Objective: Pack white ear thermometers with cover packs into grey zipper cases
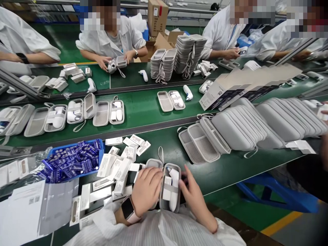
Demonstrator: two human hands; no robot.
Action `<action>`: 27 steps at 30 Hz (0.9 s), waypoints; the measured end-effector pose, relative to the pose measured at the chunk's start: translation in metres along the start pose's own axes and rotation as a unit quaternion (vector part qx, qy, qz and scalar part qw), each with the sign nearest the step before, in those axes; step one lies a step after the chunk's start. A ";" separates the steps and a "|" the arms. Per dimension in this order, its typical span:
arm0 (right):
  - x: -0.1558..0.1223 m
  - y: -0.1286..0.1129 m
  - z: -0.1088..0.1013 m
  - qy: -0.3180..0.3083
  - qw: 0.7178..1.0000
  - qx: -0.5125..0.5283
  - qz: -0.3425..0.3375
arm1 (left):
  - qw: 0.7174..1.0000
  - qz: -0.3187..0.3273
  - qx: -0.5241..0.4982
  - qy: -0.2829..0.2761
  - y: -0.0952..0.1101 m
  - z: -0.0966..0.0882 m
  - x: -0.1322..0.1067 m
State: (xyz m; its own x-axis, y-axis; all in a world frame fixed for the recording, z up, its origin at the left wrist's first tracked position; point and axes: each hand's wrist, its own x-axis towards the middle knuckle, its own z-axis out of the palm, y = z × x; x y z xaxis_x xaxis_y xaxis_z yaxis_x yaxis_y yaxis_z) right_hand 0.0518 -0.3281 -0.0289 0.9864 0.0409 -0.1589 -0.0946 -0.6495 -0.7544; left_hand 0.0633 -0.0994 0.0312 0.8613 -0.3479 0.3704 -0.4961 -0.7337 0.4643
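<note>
An open grey zip case [163, 205] lies in front of me at the table's near edge. Its right half holds a white handheld thermometer [174, 191] and a small white box [167, 188] under a grey elastic strap. My left hand [146, 188], with a watch on its wrist, covers most of the left half, fingers closed over the case near the middle fold. Beside the right rim is my right hand [193, 194], fingers stretched apart and thumb close to the case wall; it grips nothing. The left half's inside is mostly hidden.
Left of the case lie several small white boxes [120, 169] and a blue tray [101, 153] of blue battery packs. Stacked grey cases [238, 126] stand at right. Open filled cases sit on the green conveyor [138, 112]. Co-workers [123, 37] sit opposite.
</note>
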 end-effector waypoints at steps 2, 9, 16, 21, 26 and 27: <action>0.018 -0.004 -0.003 -0.015 0.999 0.004 0.041 | 0.998 -0.027 -0.006 0.050 -0.001 -0.012 -0.001; 0.057 -0.039 -0.006 0.009 0.998 -0.043 -0.044 | 0.989 -0.015 -0.060 0.137 -0.011 -0.032 -0.018; 0.157 -0.147 -0.072 0.021 0.985 -0.066 -0.157 | 0.982 -0.092 -0.044 0.159 -0.031 -0.044 -0.030; 0.294 -0.230 -0.029 -0.081 0.970 -0.002 -0.229 | 0.980 -0.096 -0.053 0.165 -0.033 -0.055 -0.032; 0.356 -0.270 0.056 -0.210 0.954 0.018 -0.211 | 0.972 -0.127 -0.017 0.200 -0.041 -0.083 -0.039; 0.360 -0.272 0.064 -0.229 0.951 0.023 -0.207 | 0.970 -0.133 -0.007 0.202 -0.044 -0.088 -0.042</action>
State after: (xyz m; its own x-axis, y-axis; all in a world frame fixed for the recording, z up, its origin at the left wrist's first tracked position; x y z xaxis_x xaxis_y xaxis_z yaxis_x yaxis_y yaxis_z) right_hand 0.4235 -0.0882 0.0780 0.7798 0.6189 -0.0947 0.2728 -0.4720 -0.8384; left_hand 0.0397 -0.0009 0.0661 0.8471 0.1115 0.5196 -0.2660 -0.7575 0.5961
